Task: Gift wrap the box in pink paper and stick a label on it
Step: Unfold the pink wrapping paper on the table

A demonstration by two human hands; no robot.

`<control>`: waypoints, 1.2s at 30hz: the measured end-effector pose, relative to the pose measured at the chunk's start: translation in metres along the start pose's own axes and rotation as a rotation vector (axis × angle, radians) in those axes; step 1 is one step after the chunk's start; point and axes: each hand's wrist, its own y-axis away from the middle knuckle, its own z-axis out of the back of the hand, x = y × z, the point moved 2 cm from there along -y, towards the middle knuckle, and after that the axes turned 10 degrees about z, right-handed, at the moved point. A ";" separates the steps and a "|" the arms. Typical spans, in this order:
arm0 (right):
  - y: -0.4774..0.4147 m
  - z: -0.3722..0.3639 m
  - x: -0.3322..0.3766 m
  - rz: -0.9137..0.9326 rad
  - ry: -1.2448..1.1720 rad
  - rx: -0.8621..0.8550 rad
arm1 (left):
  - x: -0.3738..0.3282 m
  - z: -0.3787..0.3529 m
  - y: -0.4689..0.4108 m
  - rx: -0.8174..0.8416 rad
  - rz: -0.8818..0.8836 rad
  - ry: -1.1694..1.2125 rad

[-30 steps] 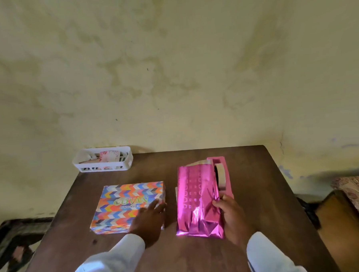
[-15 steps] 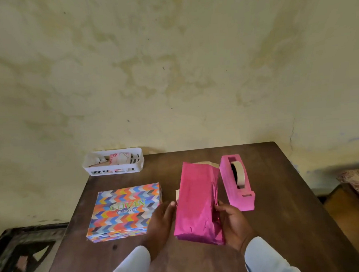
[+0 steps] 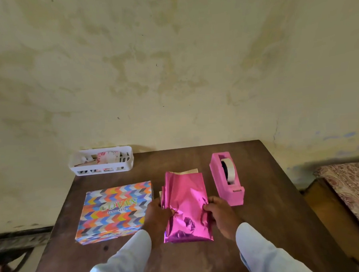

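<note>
– Left hand [image 3: 159,215] and right hand [image 3: 220,213] each pinch the pink paper [image 3: 184,194], one on either long edge, thumbs on top. Where does that put it?
– Lower centre of the frame, folded into a narrow packet. Its near end is low over the table [image 3: 272,214]; I cannot tell whether it touches. The box [image 3: 116,210] sits just left of it, unwrapped, and the tape dispenser [image 3: 226,181] is just right.
– How will the paper handle?
– Light, thin and glossy, I judge, like foil. It shows creases under the thumbs, and it would likely slip, or tear if tugged. Better to hold it by the edges or corners and open it flat than to crush the middle.
– And the box?
– Stiff card, flat, probably light. Take it by its two short sides and set it on the spread sheet.
– The label?
– Maybe in the white basket [image 3: 105,170] at the table's upper left; its contents are too small to tell.
</note>
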 end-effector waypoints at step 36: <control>-0.063 0.051 -0.013 0.187 0.743 -0.068 | -0.033 -0.018 -0.004 -0.022 0.005 -0.221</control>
